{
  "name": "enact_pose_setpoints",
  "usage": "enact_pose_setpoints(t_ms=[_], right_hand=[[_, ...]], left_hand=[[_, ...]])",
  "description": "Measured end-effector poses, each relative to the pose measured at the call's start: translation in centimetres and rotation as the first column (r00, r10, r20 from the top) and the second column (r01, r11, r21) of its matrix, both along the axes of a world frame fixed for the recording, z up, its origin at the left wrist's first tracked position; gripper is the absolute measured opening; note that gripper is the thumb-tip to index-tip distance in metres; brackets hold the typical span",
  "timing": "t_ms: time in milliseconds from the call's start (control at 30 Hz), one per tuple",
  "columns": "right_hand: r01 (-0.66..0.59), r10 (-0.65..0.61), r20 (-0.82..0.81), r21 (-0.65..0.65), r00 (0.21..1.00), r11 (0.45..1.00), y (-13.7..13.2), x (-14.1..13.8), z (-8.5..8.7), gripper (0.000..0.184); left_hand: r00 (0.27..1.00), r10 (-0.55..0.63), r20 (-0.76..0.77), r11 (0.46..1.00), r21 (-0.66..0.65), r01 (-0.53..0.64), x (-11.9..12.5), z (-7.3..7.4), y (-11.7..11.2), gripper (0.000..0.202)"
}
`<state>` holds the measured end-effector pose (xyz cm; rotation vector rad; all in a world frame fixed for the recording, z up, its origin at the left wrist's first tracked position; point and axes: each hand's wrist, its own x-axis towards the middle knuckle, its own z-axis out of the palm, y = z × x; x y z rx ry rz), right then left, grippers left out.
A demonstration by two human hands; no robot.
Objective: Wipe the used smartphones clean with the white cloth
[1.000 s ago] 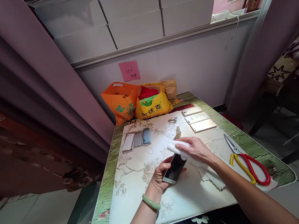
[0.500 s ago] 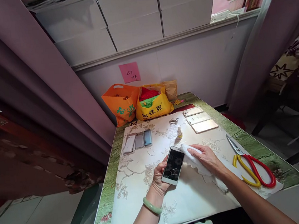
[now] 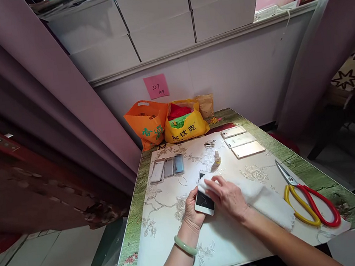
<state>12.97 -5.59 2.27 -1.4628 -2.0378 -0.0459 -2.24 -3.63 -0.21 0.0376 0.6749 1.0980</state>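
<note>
A white smartphone (image 3: 206, 208) with a black, cracked screen is gripped along its left edge by my left hand (image 3: 193, 210), which wears a green bangle. My right hand (image 3: 231, 195) is closed on a white cloth (image 3: 267, 204) and presses part of it onto the upper screen, hiding that area. The rest of the cloth trails to the right across the table covering. Just beyond the phone stands a small dropper bottle (image 3: 217, 157) with a yellowish label.
Three phones (image 3: 248, 149) lie at the back right, and several phones or cases (image 3: 168, 167) at the left. Scissors (image 3: 303, 199) with yellow and red handles lie at right. Orange bag (image 3: 149, 123) and yellow bag (image 3: 189, 127) stand against the wall, near thin-framed glasses (image 3: 210, 144).
My right hand has moved left with the cloth, from beside the phone onto its screen. The cloth now stretches out to the right. The view has shifted slightly.
</note>
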Motion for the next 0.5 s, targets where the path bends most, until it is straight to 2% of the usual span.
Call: enact_pose_setpoints(t_ms=[100, 233, 400, 500], right_hand=[[-0.163, 0.16, 0.064, 0.047, 0.985, 0.986, -2.7, -0.2, -1.0, 0.032], [-0.308, 0.306, 0.056, 0.042, 0.95, 0.95, -4.0, 0.6, -1.1, 0.032], [-0.293, 0.294, -0.033, 0.023, 0.955, 0.956, -3.8, 1.4, -1.3, 0.032], [-0.274, 0.276, -0.051, 0.032, 0.96, 0.961, -4.1, 1.6, -1.6, 0.032]], left_hand=[[0.997, -0.067, -0.042, 0.997, -0.025, 0.066, 0.0, 0.0, -0.1, 0.018], [0.983, -0.177, -0.054, 0.981, 0.07, 0.18, 0.3, 0.5, -0.6, 0.028], [0.991, -0.063, -0.121, 0.963, 0.255, 0.092, 0.7, 1.0, -0.7, 0.043], [0.985, -0.098, -0.142, 0.963, 0.235, 0.13, 0.9, 1.2, -0.8, 0.039]])
